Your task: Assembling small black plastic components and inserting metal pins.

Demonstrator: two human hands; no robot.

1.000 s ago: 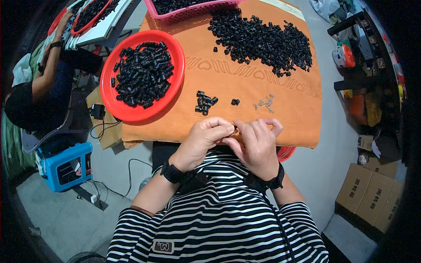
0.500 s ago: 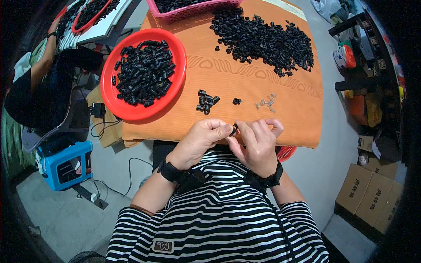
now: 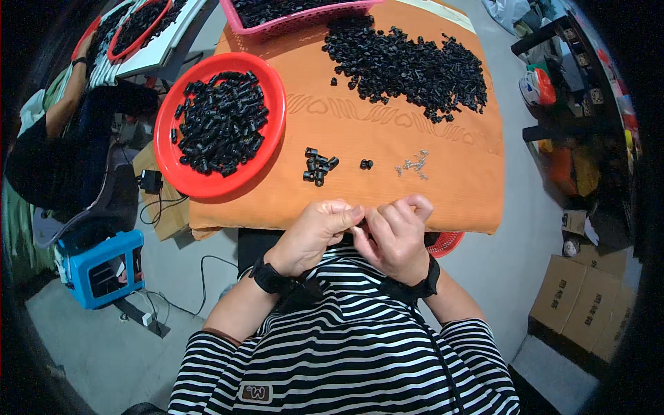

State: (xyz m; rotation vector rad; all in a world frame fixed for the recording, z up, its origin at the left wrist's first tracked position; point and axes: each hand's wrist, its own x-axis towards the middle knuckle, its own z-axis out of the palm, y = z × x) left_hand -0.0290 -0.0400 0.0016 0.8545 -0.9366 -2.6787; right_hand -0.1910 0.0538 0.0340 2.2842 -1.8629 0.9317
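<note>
My left hand (image 3: 315, 232) and my right hand (image 3: 394, 238) meet at the table's near edge, fingertips pinched together. Between them is a small black plastic part, mostly hidden by the fingers now and clearer half a second ago. Just beyond the hands lie a small group of black tube-shaped pieces (image 3: 319, 167), a tiny cluster of black bits (image 3: 366, 164) and several small silvery pieces (image 3: 414, 163), perhaps screws. A round red tray (image 3: 278, 124) on the left bears many black tube-shaped pieces.
Small black parts (image 3: 408, 66) lie heaped on the orange tablecloth (image 3: 332, 131) at the far right. A pink basket (image 3: 297, 19) stands at the back edge. Another person's arm (image 3: 69, 97) works far left. Cardboard boxes (image 3: 577, 304) stand right; a blue box-shaped container (image 3: 100, 270) is left.
Both hands have drawn slightly down toward me, and the fingers have closed over the black part. The whole view has shifted a little.
</note>
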